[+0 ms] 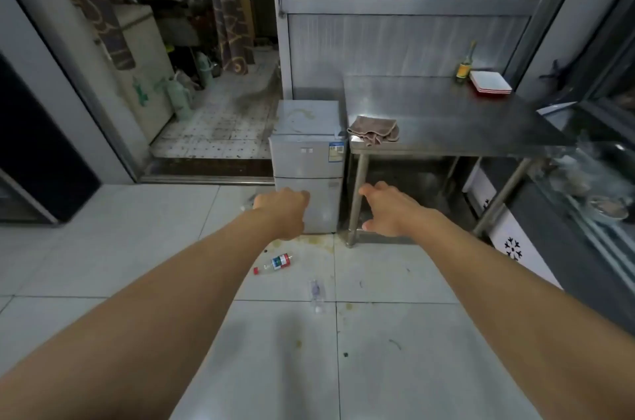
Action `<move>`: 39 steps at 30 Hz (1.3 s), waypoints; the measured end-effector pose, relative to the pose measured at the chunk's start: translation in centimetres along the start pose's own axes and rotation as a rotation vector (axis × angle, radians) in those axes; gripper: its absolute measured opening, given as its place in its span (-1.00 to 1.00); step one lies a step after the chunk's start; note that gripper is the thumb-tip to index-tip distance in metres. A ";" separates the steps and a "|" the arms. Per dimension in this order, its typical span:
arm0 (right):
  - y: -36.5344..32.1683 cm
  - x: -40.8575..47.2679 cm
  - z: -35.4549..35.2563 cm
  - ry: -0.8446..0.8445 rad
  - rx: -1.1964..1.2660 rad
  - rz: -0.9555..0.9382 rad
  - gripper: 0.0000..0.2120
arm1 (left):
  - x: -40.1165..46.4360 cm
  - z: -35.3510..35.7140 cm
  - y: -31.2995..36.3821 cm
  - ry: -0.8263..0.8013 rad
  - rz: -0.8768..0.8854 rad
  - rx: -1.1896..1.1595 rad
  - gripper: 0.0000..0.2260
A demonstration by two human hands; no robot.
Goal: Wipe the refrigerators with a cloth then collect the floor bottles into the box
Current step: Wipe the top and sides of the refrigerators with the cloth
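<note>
Hard to see: a clear bottle [316, 296] lies on the floor [103, 247] near the middle, and it is so see-through that only its pale shape shows. Something small and pale sits on the floor just left of the left hand, partly hidden behind it; I cannot tell what it is. The things behind the glass at the far right are blurry.

Left hand [283, 211]: its fingers curl down loosely. It holds nothing that I can see. The fingertips are hidden behind the back of the hand.

Right hand [388, 210]: open, fingers spread a little, thumb out to the side. It holds nothing and touches nothing.

Arms: both bare arms reach straight out, away from the body, toward the far side. The hands are side by side with a gap between them.

Small fridge [307, 158]: stands on the floor at the far side, just left of the metal table [464, 120]. Its top has a stain. The left hand is in front of its lower door.

Cloth [374, 131]: brown, bunched up, on the near left corner of the table, beside the fridge top.

Bottle with red cap [274, 264]: lies on its side on the floor, nearer than the fridge, below the left hand.

On the table, far right: a green bottle [464, 67] and a stack of white plates [489, 83].
</note>
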State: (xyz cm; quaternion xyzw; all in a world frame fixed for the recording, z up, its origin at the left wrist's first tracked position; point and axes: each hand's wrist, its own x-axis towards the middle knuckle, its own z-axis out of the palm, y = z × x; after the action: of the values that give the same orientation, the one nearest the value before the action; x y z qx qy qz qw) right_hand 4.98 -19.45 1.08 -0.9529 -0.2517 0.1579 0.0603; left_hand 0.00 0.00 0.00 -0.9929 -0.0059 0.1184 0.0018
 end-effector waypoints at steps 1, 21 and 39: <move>-0.1 0.6 -0.1 -0.004 0.000 0.006 -0.36 | 0.5 -0.2 -0.5 -0.007 -0.006 -0.001 -0.66; 1.1 24.2 -1.9 0.062 0.078 0.299 -0.35 | 27.1 -2.8 -13.9 -0.086 0.182 -0.033 -0.61; 21.6 48.0 -0.5 0.246 0.223 0.564 -0.43 | 52.5 0.4 -6.5 -0.086 0.156 -0.035 -0.61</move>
State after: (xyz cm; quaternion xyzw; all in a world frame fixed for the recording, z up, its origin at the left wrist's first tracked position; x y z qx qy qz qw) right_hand 54.62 -14.27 -15.62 -0.9845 0.0502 0.0786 0.1482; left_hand 50.83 7.11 -12.67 -0.9842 0.0691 0.1608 -0.0251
